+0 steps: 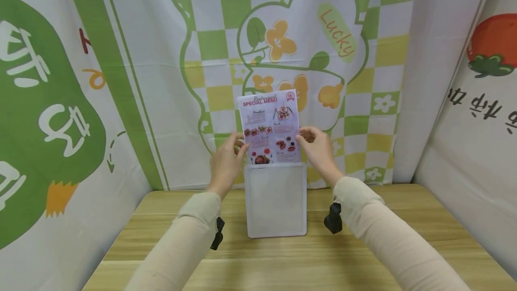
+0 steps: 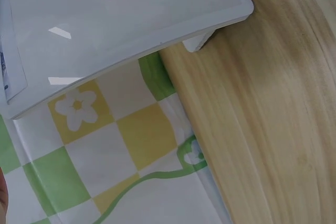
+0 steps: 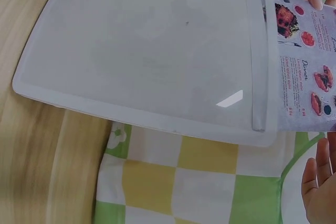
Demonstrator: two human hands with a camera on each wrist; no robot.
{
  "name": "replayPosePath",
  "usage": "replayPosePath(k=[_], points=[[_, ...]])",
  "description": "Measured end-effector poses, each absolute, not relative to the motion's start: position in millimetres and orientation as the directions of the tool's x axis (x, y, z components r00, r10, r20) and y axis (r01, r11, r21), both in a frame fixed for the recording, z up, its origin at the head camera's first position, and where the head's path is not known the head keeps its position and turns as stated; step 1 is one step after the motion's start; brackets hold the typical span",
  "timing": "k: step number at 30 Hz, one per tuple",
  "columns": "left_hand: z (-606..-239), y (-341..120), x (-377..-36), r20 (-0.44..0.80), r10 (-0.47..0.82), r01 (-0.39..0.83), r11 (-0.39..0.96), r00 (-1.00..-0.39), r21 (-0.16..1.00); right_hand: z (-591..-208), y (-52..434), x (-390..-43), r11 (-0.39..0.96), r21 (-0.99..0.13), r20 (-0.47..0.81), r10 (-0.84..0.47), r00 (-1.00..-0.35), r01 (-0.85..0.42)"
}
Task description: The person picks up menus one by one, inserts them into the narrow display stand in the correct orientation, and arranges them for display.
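A printed restaurant menu [image 1: 268, 129] stands upright behind the top edge of a white-framed display stand [image 1: 276, 201]. Its lower strip shows through the clear panel in the right wrist view, so the bottom end sits inside the frame. My left hand [image 1: 227, 160] pinches the menu's left edge, thumb in front. On the opposite edge my right hand [image 1: 319, 151] holds the sheet between thumb and fingers. In the right wrist view the menu [image 3: 307, 61] sticks out past the frame's rim. Only a sliver of my left hand enters the left wrist view.
The stand rests on a wooden table [image 1: 169, 237], a support foot [image 2: 197, 41] showing beneath it. A checkered green and yellow curtain [image 1: 214, 44] hangs close behind. Printed fabric walls [image 1: 133, 80] flank the table. Each wrist carries a black device [image 1: 334, 219].
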State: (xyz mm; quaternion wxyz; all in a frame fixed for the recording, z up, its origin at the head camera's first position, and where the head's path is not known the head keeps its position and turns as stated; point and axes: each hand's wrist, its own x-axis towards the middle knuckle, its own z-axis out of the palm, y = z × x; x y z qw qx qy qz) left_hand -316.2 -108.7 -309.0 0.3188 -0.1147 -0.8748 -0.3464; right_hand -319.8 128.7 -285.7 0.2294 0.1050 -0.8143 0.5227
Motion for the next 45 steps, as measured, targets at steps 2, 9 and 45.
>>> replayPosePath(k=[2,9,45], points=[[-313,-108,-315,0.634,-0.019,0.421,0.732,-0.773,0.536,-291,129,-319,0.431,-0.802,0.487,0.072,-0.87,-0.413],[-325,-106,-314,0.61,-0.006,0.411,0.733,-0.793,0.542,-309,133,-318,0.434,-0.816,0.454,0.072,-0.888,-0.382],[-328,-104,-305,0.546,-0.012,0.359,0.741,-0.838,0.568,-312,129,-312,0.441,-0.81,0.457,0.06,-0.887,-0.387]])
